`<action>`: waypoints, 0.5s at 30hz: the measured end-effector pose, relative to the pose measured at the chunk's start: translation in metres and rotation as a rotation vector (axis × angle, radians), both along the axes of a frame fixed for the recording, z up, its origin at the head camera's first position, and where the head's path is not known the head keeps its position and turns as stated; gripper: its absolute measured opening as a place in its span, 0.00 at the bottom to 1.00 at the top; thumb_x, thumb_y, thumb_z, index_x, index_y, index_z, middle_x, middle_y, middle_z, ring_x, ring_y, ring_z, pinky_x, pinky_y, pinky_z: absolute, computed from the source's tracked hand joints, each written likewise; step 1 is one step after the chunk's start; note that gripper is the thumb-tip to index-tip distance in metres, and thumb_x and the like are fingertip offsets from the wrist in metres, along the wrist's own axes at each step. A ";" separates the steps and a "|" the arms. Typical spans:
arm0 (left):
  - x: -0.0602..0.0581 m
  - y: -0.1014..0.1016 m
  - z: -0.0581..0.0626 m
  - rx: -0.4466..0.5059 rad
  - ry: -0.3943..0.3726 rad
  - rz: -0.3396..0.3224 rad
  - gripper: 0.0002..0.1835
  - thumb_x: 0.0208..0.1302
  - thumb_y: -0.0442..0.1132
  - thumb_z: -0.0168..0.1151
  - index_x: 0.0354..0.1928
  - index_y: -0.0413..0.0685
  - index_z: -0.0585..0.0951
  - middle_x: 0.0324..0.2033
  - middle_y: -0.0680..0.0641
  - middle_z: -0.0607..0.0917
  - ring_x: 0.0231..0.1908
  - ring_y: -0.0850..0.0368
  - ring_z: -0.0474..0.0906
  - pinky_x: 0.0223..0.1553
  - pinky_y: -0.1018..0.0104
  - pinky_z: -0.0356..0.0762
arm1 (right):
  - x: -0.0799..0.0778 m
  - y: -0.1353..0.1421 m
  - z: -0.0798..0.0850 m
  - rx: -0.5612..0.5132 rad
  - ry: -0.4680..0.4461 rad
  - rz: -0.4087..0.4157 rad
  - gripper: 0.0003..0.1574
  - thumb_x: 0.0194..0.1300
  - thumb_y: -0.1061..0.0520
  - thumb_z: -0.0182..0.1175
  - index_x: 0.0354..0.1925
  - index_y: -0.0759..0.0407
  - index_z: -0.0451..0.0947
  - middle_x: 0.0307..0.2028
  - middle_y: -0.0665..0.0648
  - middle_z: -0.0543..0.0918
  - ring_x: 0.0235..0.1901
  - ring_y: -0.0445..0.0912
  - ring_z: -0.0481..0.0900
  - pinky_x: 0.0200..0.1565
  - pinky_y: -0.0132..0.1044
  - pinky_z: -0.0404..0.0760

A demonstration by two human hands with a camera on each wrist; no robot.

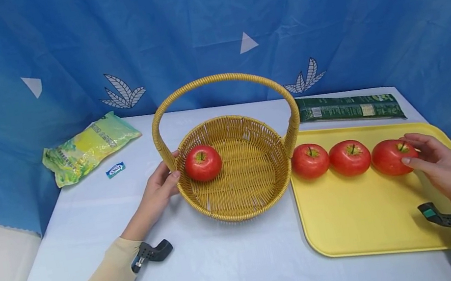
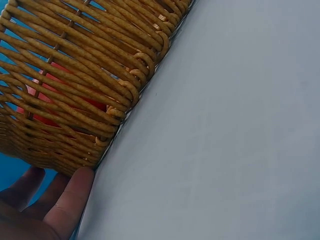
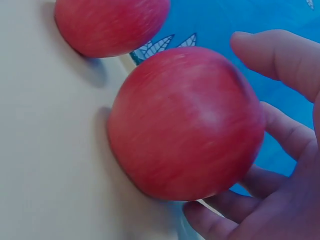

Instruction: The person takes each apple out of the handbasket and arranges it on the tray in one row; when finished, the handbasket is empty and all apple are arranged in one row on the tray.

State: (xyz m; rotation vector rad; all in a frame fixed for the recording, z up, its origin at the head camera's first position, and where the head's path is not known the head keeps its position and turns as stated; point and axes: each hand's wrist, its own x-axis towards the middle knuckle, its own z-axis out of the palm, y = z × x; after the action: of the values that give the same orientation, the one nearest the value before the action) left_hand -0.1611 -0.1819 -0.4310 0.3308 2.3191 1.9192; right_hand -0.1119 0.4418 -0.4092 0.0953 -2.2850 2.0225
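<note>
Head view. Wicker basket (image 1: 254, 175), standing on the white bench (image 1: 239, 277), open side up, with one red apple (image 1: 203, 163) inside against its left wall. Yellow tray (image 1: 355, 218) at its right, bearing three more in a row: left-hand apple (image 1: 309, 161), middle apple (image 1: 350, 158) and right-hand apple (image 1: 390, 158). Also, seen here only: green-and-yellow packet (image 1: 90, 148), small wrapper (image 1: 116, 169), and dark green packet (image 1: 352, 107) behind the tray.

Left hand (image 1: 160, 185): holding the basket's side by the handle's left foot, thumb in front. The left wrist view adds the outer weave, looped lower edge, and red fruit glimpsed through the gaps.

Right hand (image 1: 437, 162): spread about the right-hand apple, fingers bent along its far side. From the head, the thumb overlaps the fruit; the right wrist view shows a blue gap between them. Firmness of finger contact: cannot be told.

Appearance. Basket: golden-brown, round, ribbed, one tall arched handle wound with cord. Apples: glossy red, finely streaked, yellow-green about dark stems. The right wrist view gives the right-hand apple's smooth flank, highlight at centre, stem hidden.
</note>
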 end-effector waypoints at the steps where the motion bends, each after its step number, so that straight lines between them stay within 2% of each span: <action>1: 0.000 0.000 0.000 -0.001 0.000 0.001 0.30 0.80 0.42 0.48 0.80 0.52 0.58 0.77 0.35 0.62 0.64 0.31 0.73 0.45 0.70 0.88 | 0.000 0.000 0.001 -0.007 0.006 -0.004 0.34 0.69 0.74 0.55 0.65 0.44 0.71 0.57 0.37 0.78 0.53 0.28 0.74 0.44 0.14 0.81; 6: 0.000 -0.001 0.001 0.001 0.000 0.005 0.30 0.80 0.42 0.48 0.80 0.52 0.58 0.76 0.35 0.63 0.63 0.32 0.74 0.44 0.70 0.88 | -0.001 0.000 0.007 -0.067 0.054 -0.010 0.33 0.68 0.76 0.55 0.65 0.51 0.73 0.57 0.38 0.81 0.54 0.28 0.78 0.46 0.14 0.80; 9: 0.000 -0.001 0.001 0.003 0.001 0.001 0.30 0.80 0.42 0.48 0.80 0.52 0.58 0.76 0.35 0.63 0.63 0.33 0.74 0.45 0.70 0.88 | -0.002 -0.002 0.014 -0.047 0.068 -0.014 0.33 0.68 0.76 0.54 0.66 0.53 0.72 0.57 0.38 0.81 0.54 0.27 0.79 0.47 0.12 0.79; 13: 0.000 -0.001 0.000 0.011 -0.001 -0.004 0.30 0.80 0.41 0.48 0.80 0.52 0.58 0.76 0.35 0.63 0.61 0.39 0.76 0.45 0.70 0.88 | -0.002 -0.008 0.025 0.136 0.081 -0.057 0.36 0.68 0.75 0.56 0.69 0.51 0.70 0.56 0.33 0.79 0.53 0.24 0.76 0.46 0.09 0.76; 15: 0.000 -0.001 -0.001 0.015 -0.003 -0.002 0.30 0.80 0.41 0.49 0.80 0.52 0.58 0.76 0.35 0.64 0.60 0.42 0.77 0.45 0.69 0.88 | -0.003 -0.013 0.032 0.194 0.090 -0.063 0.37 0.68 0.75 0.56 0.70 0.51 0.70 0.57 0.33 0.78 0.54 0.24 0.75 0.46 0.09 0.75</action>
State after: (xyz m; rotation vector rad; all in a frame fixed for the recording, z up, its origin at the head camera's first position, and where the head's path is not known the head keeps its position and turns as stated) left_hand -0.1616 -0.1827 -0.4316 0.3316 2.3033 1.9356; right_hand -0.1145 0.4286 -0.3776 0.1232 -2.3893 1.7263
